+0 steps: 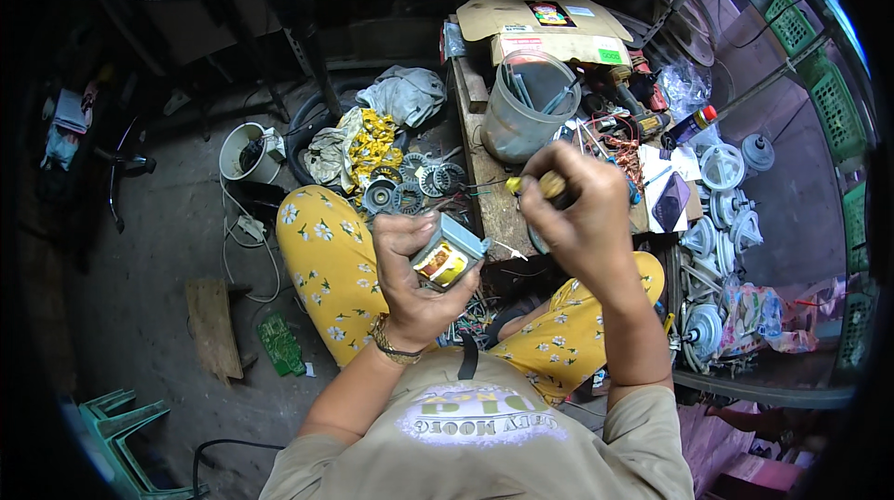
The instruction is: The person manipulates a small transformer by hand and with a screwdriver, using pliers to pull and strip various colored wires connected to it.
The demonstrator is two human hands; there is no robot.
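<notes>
My left hand (408,290) is closed around a small grey box-shaped part (454,234) with a yellow picture label, held above my lap. Up and to its right, my right hand (585,216) grips a screwdriver (551,185) with a yellowish handle. Its thin shaft points left, over the edge of the wooden bench (498,207), and its tip is apart from the grey part. A short white piece (508,250) shows beside the box; I cannot tell whether it is joined to it.
A grey plastic bucket (521,132) stands on the bench before a cardboard box (549,23). Tools and wires crowd the right, beside white plastic parts (722,207). Round motor parts (410,188), rags (402,95), a white pail (251,154) and a wooden piece (214,323) lie left.
</notes>
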